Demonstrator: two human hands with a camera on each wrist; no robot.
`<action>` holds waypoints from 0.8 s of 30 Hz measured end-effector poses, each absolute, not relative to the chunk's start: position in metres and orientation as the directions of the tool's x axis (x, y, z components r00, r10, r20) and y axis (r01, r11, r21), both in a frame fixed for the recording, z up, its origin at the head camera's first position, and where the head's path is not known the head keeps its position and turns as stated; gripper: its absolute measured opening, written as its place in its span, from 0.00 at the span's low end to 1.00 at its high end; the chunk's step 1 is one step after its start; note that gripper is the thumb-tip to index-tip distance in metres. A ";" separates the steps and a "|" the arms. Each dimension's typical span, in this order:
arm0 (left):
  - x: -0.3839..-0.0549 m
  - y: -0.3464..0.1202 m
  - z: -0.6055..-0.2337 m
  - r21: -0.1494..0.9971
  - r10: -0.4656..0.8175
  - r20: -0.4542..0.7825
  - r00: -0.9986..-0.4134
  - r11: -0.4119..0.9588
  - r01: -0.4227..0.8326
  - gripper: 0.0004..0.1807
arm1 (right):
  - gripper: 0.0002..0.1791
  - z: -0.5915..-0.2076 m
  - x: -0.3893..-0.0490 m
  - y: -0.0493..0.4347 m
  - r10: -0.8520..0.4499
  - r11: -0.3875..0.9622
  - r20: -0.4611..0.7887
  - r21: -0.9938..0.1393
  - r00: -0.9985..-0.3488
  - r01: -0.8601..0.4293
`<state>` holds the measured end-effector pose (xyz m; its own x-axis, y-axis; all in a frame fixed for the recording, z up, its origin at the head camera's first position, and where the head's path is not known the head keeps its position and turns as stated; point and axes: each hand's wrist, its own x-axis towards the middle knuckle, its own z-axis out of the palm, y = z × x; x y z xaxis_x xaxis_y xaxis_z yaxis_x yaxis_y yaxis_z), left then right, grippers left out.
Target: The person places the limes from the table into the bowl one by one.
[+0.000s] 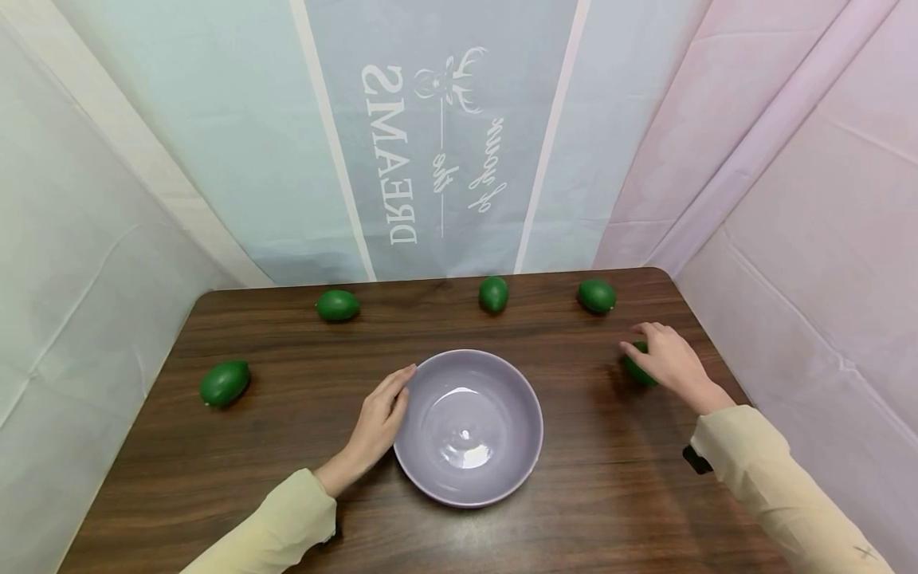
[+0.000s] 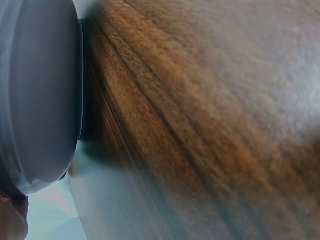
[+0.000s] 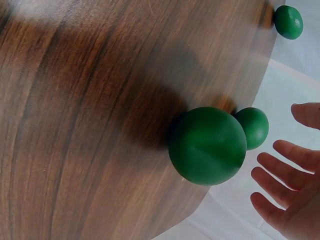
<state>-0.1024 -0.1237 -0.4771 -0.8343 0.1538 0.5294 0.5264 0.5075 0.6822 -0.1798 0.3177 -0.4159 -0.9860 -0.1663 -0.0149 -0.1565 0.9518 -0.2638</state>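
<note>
My left hand (image 1: 376, 422) rests against the left rim of a round lilac-grey bowl (image 1: 527, 438), fingers fairly straight. In the left wrist view the bowl's outer wall (image 2: 45, 95) fills the left side, with a bit of a finger (image 2: 12, 220) below it. My right hand (image 1: 670, 363) is above a green lime (image 1: 637, 368) at the table's right side and partly covers it. The right wrist view shows that lime (image 3: 207, 145) large, apart from the spread fingers (image 3: 285, 172); nothing is held.
Several more limes lie on the dark wooden table (image 1: 301, 359): one at the left (image 1: 225, 383), then along the back a lime (image 1: 338, 305), another lime (image 1: 493, 294) and a third lime (image 1: 597, 296). Fabric curtains (image 1: 459, 159) stand behind and on both sides.
</note>
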 end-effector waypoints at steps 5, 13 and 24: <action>-0.102 -0.124 -0.477 0.675 0.163 0.535 -0.829 0.508 0.535 0.18 | 0.31 -0.419 -0.179 0.321 -0.159 0.953 -0.017 -0.263 -0.987 -0.149; -0.101 -0.124 -0.476 0.670 0.168 0.525 -0.835 0.524 0.526 0.18 | 0.29 -0.422 -0.178 0.324 -0.149 0.955 -0.019 -0.263 -0.989 -0.139; -0.102 -0.124 -0.476 0.665 0.172 0.528 -0.832 0.524 0.531 0.18 | 0.32 -0.429 -0.176 0.331 -0.134 0.953 -0.046 -0.279 -0.990 -0.116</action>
<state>-0.1017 -0.1243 -0.4757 -0.8315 0.1720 0.5282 0.5312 0.5244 0.6654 -0.1755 0.3306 -0.4288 -0.9899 -0.1344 -0.0462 -0.1164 0.9532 -0.2791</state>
